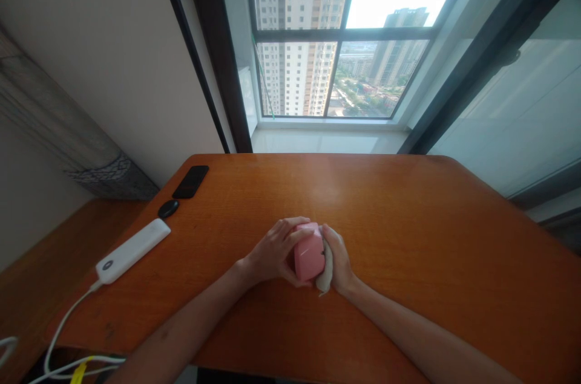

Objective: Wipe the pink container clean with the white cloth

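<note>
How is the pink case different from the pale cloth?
The pink case looks smooth and boxy; the pale cloth looks crumpled. The left hand grips the pink case, while the right hand holds the pale cloth. Both are held, touching each other.

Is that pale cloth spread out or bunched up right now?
Bunched up: the pale cloth shows only as a narrow wad between the right hand and the pink object.
</note>
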Tool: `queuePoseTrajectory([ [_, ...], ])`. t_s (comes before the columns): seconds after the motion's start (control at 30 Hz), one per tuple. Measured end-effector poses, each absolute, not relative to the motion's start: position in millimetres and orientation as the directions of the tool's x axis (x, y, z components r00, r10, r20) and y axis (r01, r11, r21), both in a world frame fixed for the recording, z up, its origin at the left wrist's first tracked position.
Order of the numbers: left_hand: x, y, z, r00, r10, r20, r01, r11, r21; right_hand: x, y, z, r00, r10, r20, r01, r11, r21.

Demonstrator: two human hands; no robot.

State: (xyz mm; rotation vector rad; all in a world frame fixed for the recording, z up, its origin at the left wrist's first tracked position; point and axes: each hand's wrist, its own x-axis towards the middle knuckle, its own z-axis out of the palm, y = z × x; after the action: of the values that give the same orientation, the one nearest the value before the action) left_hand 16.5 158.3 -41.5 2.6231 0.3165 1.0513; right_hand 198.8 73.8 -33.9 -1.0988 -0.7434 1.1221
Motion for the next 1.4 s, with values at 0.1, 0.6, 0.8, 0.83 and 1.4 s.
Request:
queuePoseTrajectory([
  [0.1,18.6,156.7,-36.7,0.699,0.361,0.617,0.071,-0.894,0.442,197.7,72.9,-31.7,0.338,0.939,-0.066,-0.339,0.056,-0.939],
  [0.6,15.9,153.9,-42.5,0.703,0.596,0.388,0.013,-0.556,0.831,197.6,72.0,-22.1,0.288,0.956,-0.062,-0.324,0.037,-0.945],
  [0.8,6.7,164.4,-40.8,0.770,0.296,0.564,0.066,-0.918,0.391,197.7,70.4,-23.9,0.315,0.948,-0.049,-0.295,0.048,-0.954],
  [0.83,6.8,164.4,-40.1,0.779,0.284,0.559,0.083,-0.930,0.358,197.8,70.6,-24.7,0.325,0.945,-0.050,-0.290,0.049,-0.956],
  [1.4,9.9,160.8,-40.1,0.767,0.339,0.545,0.106,-0.904,0.414,197.5,72.0,-15.1,0.308,0.950,-0.039,-0.289,0.055,-0.956],
])
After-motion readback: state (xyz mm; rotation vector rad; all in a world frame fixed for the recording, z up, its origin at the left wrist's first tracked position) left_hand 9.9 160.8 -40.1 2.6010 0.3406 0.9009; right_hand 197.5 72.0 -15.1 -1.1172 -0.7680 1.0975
